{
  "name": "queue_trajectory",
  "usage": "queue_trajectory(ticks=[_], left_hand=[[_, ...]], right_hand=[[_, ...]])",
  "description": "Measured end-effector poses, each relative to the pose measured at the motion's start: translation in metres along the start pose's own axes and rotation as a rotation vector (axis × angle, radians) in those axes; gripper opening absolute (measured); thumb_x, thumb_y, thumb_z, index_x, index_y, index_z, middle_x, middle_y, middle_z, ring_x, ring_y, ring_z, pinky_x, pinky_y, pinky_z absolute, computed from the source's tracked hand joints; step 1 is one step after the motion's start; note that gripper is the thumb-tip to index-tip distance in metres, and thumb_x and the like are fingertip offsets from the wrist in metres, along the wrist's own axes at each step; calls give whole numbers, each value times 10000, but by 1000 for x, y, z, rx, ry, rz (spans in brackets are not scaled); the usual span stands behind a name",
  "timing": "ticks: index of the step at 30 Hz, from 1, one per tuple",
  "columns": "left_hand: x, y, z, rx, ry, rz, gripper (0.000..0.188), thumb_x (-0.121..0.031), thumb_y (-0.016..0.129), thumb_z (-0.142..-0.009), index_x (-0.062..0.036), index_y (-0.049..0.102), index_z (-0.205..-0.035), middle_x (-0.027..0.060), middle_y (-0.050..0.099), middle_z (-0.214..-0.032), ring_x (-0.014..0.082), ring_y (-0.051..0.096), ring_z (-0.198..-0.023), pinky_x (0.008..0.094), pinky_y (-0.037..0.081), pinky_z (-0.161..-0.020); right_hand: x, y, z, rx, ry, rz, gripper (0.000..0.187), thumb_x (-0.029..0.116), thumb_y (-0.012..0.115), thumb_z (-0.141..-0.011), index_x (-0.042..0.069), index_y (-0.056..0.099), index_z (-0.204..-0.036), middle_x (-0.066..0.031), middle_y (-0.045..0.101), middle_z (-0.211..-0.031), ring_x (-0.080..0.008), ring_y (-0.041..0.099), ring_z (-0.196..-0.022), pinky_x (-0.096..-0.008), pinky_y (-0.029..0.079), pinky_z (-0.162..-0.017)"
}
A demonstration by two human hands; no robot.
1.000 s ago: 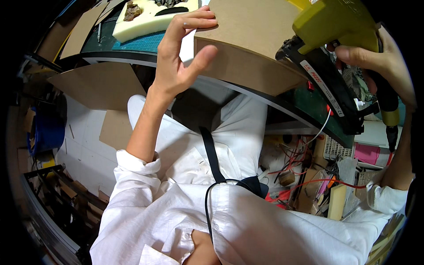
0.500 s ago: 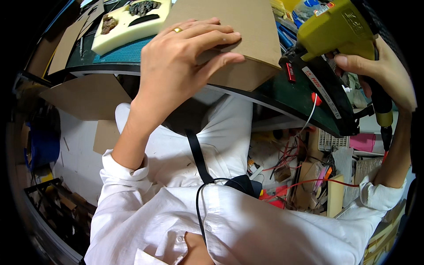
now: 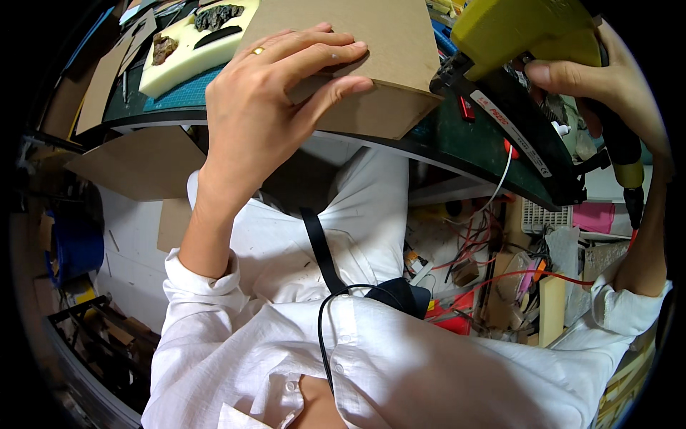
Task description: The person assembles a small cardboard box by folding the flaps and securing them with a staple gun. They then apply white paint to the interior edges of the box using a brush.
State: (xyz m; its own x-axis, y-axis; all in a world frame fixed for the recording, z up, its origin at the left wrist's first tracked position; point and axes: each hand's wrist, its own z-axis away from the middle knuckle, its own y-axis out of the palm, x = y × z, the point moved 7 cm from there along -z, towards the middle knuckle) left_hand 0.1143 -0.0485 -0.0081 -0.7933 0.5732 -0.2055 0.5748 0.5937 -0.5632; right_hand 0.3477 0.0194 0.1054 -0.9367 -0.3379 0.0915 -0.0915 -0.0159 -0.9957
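Note:
A brown fibreboard box (image 3: 379, 107) stands at the near edge of the workbench, with a flat top and a front panel. Across its top lies my left hand (image 3: 275, 82), fingers stretched out, the thumb by the front edge; a ring shows on one finger. At the right, my right hand (image 3: 593, 82) is wrapped round the handle of a yellow-green pneumatic nail gun (image 3: 529, 32) with a black magazine. The gun's nose is at the box's right corner, seemingly against it. My finger on the trigger is partly hidden.
On the bench at the left, a pale foam block (image 3: 182, 64) holds rock-like pieces above a teal cutting mat (image 3: 189, 89). Brown board sheets (image 3: 132, 161) lean below the bench. A red air hose (image 3: 529, 272) crosses clutter at the right. A blue bin (image 3: 78, 243) stands at the left.
The box, my left hand and the nail gun appear shifted slightly left and up in view, along with the bench. The gun's nose now sits closer to the box's right corner.

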Motion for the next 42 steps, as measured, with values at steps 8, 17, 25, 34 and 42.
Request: queue_trajectory(ticks=[8, 17, 25, 34, 42], left_hand=[[1, 0, 0, -6, 19, -11, 299, -251, 780, -753, -163, 758, -1038, 15, 725, -1049, 193, 667, -1052, 317, 525, -876], [0, -1, 0, 2, 24, -21, 303, -257, 782, -750, -160, 757, -1036, 16, 726, -1044, 192, 670, -1043, 315, 524, -874], [1, -1, -1, -17, 41, -3, 294, -229, 785, -752, -148, 757, -1033, 27, 724, -1047, 199, 669, -1042, 315, 519, -878], [-5, -8, -1, -116, 46, -36, 268, -335, 779, -735, -181, 756, -955, -27, 727, -958, 171, 684, -943, 304, 535, -838], [-4, -9, -2, -112, 60, -46, 278, -349, 777, -732, -179, 756, -952, -29, 726, -962, 180, 687, -907, 299, 537, -829]], right_hand=[[-2, 2, -7, -8, -17, -8, 520, 384, 749, -781, -17, 590, -1071, -74, 652, -773, -97, 582, -553, -201, 429, -431], [-3, -1, -10, -9, -4, -10, 501, 366, 753, -781, -14, 597, -1068, -72, 653, -785, -100, 583, -567, -207, 432, -448], [-4, 0, -10, -5, -1, -14, 484, 350, 756, -782, -11, 603, -1067, -71, 654, -795, -102, 584, -579, -212, 434, -463], [-2, 4, -12, 0, 1, -15, 466, 331, 760, -782, -8, 610, -1065, -70, 655, -807, -104, 585, -593, -218, 437, -479], [-2, 7, -13, 6, -11, -19, 450, 315, 763, -782, -5, 616, -1063, -68, 656, -817, -107, 587, -606, -223, 439, -494]])
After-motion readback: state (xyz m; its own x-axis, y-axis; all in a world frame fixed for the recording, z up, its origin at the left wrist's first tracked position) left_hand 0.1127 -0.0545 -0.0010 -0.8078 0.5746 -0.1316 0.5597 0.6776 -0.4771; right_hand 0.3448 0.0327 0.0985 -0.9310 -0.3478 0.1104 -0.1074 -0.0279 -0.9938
